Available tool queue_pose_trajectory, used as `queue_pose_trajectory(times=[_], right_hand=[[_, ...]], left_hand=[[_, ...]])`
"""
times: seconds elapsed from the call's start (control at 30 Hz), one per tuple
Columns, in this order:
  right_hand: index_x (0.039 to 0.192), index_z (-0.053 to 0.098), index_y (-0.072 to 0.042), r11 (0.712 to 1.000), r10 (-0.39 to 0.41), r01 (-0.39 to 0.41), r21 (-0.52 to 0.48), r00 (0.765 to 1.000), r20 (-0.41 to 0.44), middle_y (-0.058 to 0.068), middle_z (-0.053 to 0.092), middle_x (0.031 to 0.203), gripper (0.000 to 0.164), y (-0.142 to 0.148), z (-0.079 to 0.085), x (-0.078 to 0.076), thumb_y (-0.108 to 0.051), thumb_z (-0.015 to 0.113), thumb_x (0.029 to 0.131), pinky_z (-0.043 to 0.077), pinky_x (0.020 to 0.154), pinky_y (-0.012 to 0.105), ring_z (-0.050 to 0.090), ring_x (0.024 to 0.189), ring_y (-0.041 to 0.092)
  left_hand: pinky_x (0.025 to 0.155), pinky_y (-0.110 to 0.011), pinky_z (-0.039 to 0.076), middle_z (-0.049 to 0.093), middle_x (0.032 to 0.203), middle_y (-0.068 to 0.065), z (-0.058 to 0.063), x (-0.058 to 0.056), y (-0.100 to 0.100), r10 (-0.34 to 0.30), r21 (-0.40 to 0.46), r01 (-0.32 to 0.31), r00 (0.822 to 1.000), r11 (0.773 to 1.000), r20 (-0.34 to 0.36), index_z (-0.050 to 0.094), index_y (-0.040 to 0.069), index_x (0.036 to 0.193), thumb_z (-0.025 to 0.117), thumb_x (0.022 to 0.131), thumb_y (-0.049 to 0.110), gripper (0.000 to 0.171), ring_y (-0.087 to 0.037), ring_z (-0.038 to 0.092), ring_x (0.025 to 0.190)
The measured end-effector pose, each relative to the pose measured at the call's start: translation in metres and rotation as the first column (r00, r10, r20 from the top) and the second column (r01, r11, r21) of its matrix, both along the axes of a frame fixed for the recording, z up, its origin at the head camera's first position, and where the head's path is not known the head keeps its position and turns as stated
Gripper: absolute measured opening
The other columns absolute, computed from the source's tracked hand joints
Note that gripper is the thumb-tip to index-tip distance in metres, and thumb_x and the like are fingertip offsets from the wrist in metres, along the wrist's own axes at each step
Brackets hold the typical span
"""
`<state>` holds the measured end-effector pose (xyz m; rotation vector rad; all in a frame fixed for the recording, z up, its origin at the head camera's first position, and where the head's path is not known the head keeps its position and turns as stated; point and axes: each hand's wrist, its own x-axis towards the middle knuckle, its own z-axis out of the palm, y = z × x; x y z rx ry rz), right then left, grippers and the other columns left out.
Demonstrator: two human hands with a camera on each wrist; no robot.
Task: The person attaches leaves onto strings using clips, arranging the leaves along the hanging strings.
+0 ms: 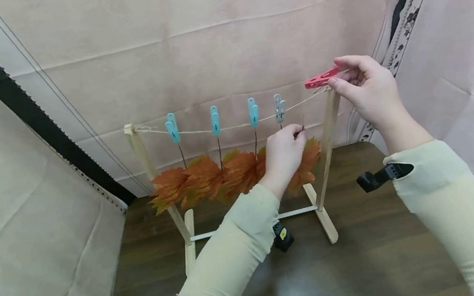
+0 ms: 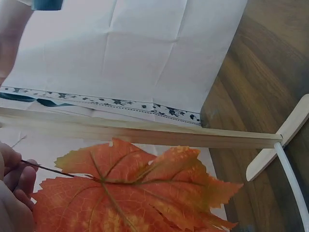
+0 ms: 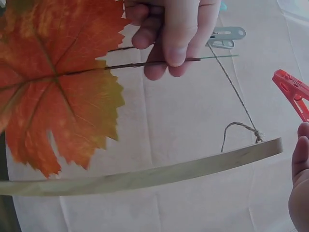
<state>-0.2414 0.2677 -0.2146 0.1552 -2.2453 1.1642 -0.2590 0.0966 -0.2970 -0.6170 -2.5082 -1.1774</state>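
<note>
My left hand (image 1: 283,155) pinches the thin dark stem (image 3: 128,65) of an orange artificial maple leaf (image 2: 135,188) between thumb and fingers, just below the string (image 1: 236,127). The stem's tip sticks out past the fingertips and overlaps the string in the right wrist view. My right hand (image 1: 369,90) grips a red clothespin (image 1: 320,79) by its handle end, above the right wooden post (image 1: 327,126). Three blue clothespins (image 1: 215,120) and a grey clothespin (image 1: 280,108) sit on the string. Leaves (image 1: 204,176) hang by their stems from these pins.
The string is knotted to the tops of the left post (image 1: 139,150) and the right post. A white crossbar (image 1: 296,212) joins the posts low down, above wooden feet (image 1: 322,214) on the brown table (image 1: 371,230). Pale cloth (image 1: 204,60) surrounds the table behind and at the sides.
</note>
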Motion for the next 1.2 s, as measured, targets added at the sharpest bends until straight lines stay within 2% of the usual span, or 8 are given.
queue_pose_trajectory(times=[0.1,0.23,0.43,0.6,0.8,1.03,1.2], right_hand=[[0.133,0.053,-0.013,0.999,0.001,-0.002,0.048,1.0,0.03,0.0,0.059,0.103,0.05,0.002,0.006,-0.001,-0.023,0.069,0.087,0.041,0.07,0.015,0.052,0.085,0.007],[0.139,0.045,-0.014,0.994,0.039,-0.047,0.096,0.996,0.083,0.006,0.059,0.117,0.058,0.003,0.013,-0.004,-0.023,0.068,0.087,0.039,0.069,0.016,0.051,0.086,0.007],[0.139,0.044,-0.008,0.972,0.083,-0.114,0.207,0.985,0.152,0.01,0.059,0.11,0.055,0.005,0.023,-0.009,-0.021,0.065,0.089,0.039,0.063,0.016,0.051,0.082,0.009],[0.139,0.042,-0.005,0.944,0.105,-0.153,0.294,0.979,0.175,0.012,0.057,0.109,0.054,0.007,0.03,-0.009,-0.018,0.063,0.091,0.039,0.065,0.014,0.051,0.086,0.01],[0.142,0.038,-0.007,0.9,0.134,-0.212,0.382,0.966,0.221,0.013,0.057,0.107,0.058,0.006,0.037,-0.011,-0.015,0.063,0.09,0.039,0.068,0.015,0.051,0.087,0.013],[0.142,0.038,-0.006,0.829,0.144,-0.249,0.5,0.96,0.239,0.012,0.059,0.104,0.058,-0.001,0.045,-0.014,-0.011,0.063,0.09,0.039,0.07,0.017,0.051,0.088,0.017],[0.142,0.037,-0.005,0.778,0.152,-0.276,0.564,0.954,0.257,0.011,0.059,0.103,0.058,-0.008,0.05,-0.015,-0.007,0.062,0.09,0.038,0.07,0.024,0.051,0.085,0.018]], left_hand=[[0.078,-0.017,0.048,0.07,0.102,0.004,-0.001,-0.002,0.006,-0.002,0.001,0.002,1.0,1.0,0.003,0.071,0.013,0.107,0.056,0.095,0.019,0.02,-0.007,0.063,0.089],[0.079,-0.016,0.048,0.07,0.103,0.004,-0.002,-0.005,0.01,0.001,0.007,-0.001,1.0,1.0,0.01,0.071,0.013,0.108,0.056,0.095,0.019,0.021,-0.006,0.063,0.09],[0.077,-0.02,0.048,0.07,0.101,0.005,0.004,-0.009,0.013,0.036,0.026,-0.035,0.999,0.999,-0.034,0.072,0.014,0.107,0.056,0.095,0.022,0.021,-0.008,0.064,0.089],[0.079,-0.02,0.048,0.07,0.103,0.003,0.005,-0.011,0.017,0.042,0.037,-0.041,0.999,0.998,-0.011,0.071,0.013,0.108,0.056,0.095,0.022,0.022,-0.009,0.064,0.092],[0.08,-0.018,0.048,0.069,0.105,0.003,0.005,-0.013,0.021,0.015,0.073,-0.019,0.999,0.997,0.048,0.069,0.012,0.11,0.056,0.095,0.022,0.022,-0.008,0.063,0.093],[0.081,-0.018,0.047,0.069,0.105,0.002,0.007,-0.016,0.022,0.007,0.102,-0.009,1.0,0.995,0.013,0.069,0.011,0.11,0.056,0.096,0.019,0.021,-0.009,0.062,0.097],[0.081,-0.017,0.047,0.069,0.105,0.002,0.007,-0.019,0.023,-0.008,0.119,0.003,0.999,0.993,0.041,0.069,0.011,0.11,0.056,0.096,0.019,0.021,-0.008,0.062,0.097]])
